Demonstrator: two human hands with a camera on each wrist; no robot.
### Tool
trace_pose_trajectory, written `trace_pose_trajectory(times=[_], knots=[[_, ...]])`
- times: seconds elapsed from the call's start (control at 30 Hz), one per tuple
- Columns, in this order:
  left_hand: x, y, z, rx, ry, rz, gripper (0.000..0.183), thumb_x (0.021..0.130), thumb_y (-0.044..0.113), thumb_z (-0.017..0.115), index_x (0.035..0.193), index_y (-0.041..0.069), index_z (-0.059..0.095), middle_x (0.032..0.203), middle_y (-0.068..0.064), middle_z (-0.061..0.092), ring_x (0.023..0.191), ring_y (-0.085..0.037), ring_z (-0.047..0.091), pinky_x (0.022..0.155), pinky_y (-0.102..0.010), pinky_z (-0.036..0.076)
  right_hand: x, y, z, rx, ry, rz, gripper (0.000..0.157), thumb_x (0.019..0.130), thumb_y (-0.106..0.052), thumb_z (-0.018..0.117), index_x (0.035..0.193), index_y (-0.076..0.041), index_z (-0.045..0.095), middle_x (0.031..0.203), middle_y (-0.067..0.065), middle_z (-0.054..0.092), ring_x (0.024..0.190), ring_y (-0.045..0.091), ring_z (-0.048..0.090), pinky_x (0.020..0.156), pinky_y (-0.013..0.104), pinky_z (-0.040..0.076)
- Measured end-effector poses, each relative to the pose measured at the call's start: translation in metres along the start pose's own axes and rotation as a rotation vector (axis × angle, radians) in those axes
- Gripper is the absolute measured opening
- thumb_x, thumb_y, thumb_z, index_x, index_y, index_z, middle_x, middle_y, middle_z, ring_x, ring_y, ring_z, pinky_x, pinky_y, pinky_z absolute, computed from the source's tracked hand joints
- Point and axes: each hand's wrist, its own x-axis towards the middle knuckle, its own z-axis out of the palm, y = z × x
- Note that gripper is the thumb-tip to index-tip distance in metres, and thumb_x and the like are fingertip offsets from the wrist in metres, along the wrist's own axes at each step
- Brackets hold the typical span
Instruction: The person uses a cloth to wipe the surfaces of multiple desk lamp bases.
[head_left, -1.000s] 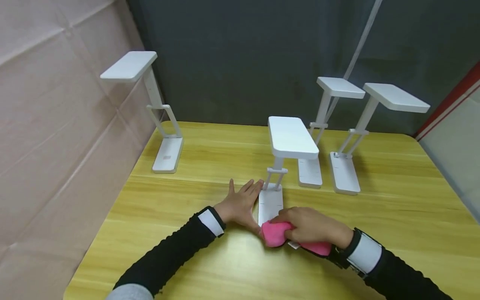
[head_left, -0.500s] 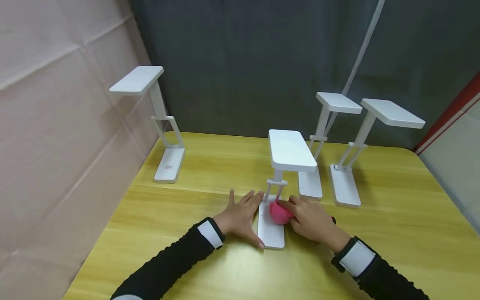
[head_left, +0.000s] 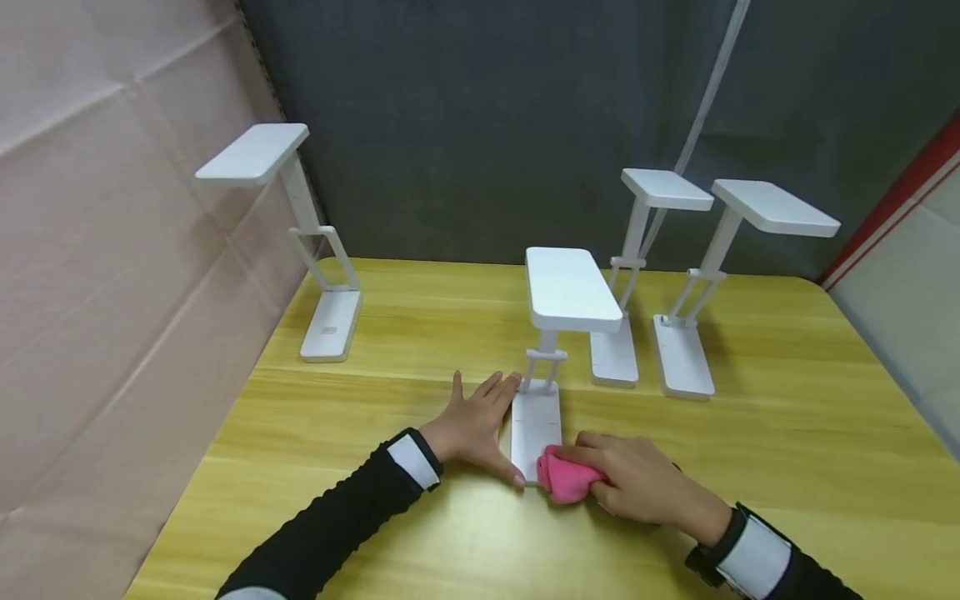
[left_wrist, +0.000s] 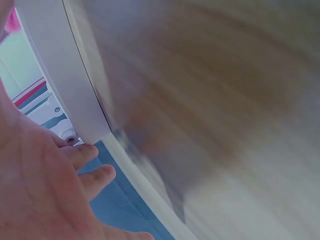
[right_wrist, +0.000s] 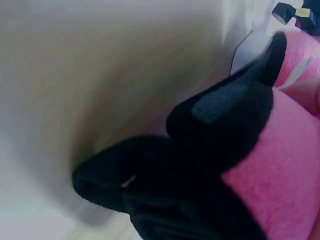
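A white desk lamp [head_left: 572, 292] stands upright on the table, its flat head above its base [head_left: 534, 421]. My left hand [head_left: 474, 423] touches the left side of this base with fingers spread and straight, the thumb at the near corner. In the left wrist view, the fingers [left_wrist: 90, 182] lie at the end of the base. My right hand [head_left: 645, 479] grips a bunched pink cloth [head_left: 564, 477], which rests against the near right corner of the base. A black side of the cloth [right_wrist: 200, 165] shows in the right wrist view.
Two more white lamps, a rear one [head_left: 615, 354] and a right one [head_left: 684, 358], stand behind to the right. Another lamp [head_left: 330, 325] stands at far left, close to the pale sheet [head_left: 135, 292]. A dark curtain [head_left: 450, 133] hangs behind the wooden table [head_left: 420, 333].
My right hand slid the cloth from the base's near end up towards the lamp's stem, then back to the near right corner. My left hand stayed against the base.
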Motion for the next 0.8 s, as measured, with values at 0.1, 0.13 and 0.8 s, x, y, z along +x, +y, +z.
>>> trace_pose_trajectory(times=[0.1, 0.13, 0.8], knots=[[0.000, -0.001, -0.002, -0.005, -0.001, -0.006, 0.134, 0.049, 0.083, 0.059, 0.143, 0.009, -0.001, 0.150, -0.005, 0.008, 0.136, -0.023, 0.005, 0.095, -0.071, -0.001, -0.003, -0.001, -0.002, 0.039, -0.026, -0.042, 0.054, 0.069, -0.009, 0.057, 0.118, -0.032, 0.056, 0.091, -0.018, 0.047, 0.057, 0.000, 0.038, 0.044, 0.018, 0.031], [0.000, -0.001, -0.003, -0.002, -0.005, -0.009, 0.134, 0.049, 0.083, 0.059, 0.143, 0.010, -0.002, 0.150, -0.005, 0.008, 0.136, -0.022, 0.005, 0.095, -0.071, -0.001, -0.004, -0.001, -0.003, 0.052, -0.038, -0.051, 0.054, 0.069, -0.008, 0.057, 0.117, -0.033, 0.055, 0.091, -0.019, 0.047, 0.057, -0.001, 0.038, 0.044, 0.017, 0.030], [0.002, -0.002, 0.003, 0.028, -0.001, 0.041, 0.136, 0.048, 0.084, 0.059, 0.142, 0.007, -0.002, 0.150, -0.007, 0.007, 0.136, -0.024, 0.003, 0.094, -0.071, 0.000, 0.065, -0.009, 0.005, -0.478, 0.133, -0.039, 0.042, 0.076, -0.024, 0.058, 0.116, -0.011, 0.056, 0.089, 0.010, 0.059, 0.057, 0.018, 0.050, 0.037, 0.023, 0.031]])
